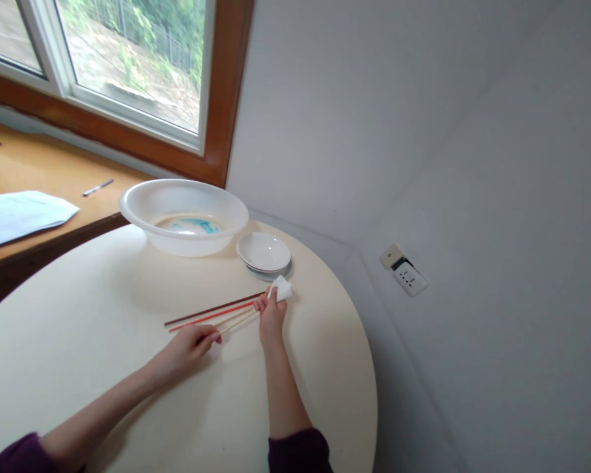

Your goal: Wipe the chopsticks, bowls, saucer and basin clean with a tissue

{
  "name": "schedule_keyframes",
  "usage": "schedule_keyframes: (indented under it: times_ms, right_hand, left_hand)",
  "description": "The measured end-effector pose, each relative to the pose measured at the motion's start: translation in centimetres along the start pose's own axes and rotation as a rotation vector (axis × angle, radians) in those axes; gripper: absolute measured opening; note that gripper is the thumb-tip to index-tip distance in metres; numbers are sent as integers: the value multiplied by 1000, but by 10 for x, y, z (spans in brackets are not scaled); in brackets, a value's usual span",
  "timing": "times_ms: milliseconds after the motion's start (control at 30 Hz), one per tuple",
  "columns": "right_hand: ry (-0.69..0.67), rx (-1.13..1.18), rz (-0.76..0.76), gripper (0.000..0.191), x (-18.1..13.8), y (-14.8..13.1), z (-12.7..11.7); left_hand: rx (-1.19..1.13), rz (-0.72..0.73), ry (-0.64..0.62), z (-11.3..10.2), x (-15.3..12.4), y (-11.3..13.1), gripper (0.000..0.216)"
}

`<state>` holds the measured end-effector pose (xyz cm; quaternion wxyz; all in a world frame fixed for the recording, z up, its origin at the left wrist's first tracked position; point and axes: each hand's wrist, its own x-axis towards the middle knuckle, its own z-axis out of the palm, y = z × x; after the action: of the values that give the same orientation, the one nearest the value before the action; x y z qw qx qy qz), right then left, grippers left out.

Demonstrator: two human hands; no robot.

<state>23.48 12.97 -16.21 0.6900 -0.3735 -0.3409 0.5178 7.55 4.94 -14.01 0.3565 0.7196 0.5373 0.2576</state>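
Observation:
A light wooden chopstick (pixel 240 321) stretches between my two hands, above the round table (pixel 325 368). My left hand (pixel 196 347) pinches its near end. My right hand (pixel 272 318) is closed on a folded white tissue (pixel 282 289) and meets the chopstick's other end; its fingers hide how the tissue lies around it. Just beyond my hands lie a red chopstick (pixel 201 318) and a dark brown chopstick (pixel 211 309). Another light chopstick (pixel 229 318) shows partly behind the held one, and my left hand covers its near end.
Stacked white dishes (pixel 263 249) stand beyond my right hand. A large translucent basin (pixel 187 243), with something blue inside, sits at the table's far side. On the wooden desk (pixel 44 161) at left lie papers (pixel 20 213) and a pen (pixel 98 188). A wall borders the right.

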Motion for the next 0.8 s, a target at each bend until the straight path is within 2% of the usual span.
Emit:
schedule_keyframes:
  times_ms: [100,200,333,500,733,800]
  right_hand:
    - [-65,-74,17,43,0,1,-2]
    - [-96,-54,86,42,1,-1,-9]
    - [58,24,101,35,9,-9,-28]
    - [199,-4,82,25,16,-12,-51]
    - [277,-29,58,32,4,-12,-62]
    - [288,-27,53,34,-3,-14,-65]
  left_hand:
    - [54,57,-5,-2,1,-5,31]
    - [129,155,13,-5,0,-8,33]
    - [158,228,80,-4,-2,-9,34]
    - [188,176,207,-1,0,-17,29]
    - [212,203,250,6,0,-22,25]
    - [239,196,227,9,-2,-20,22]
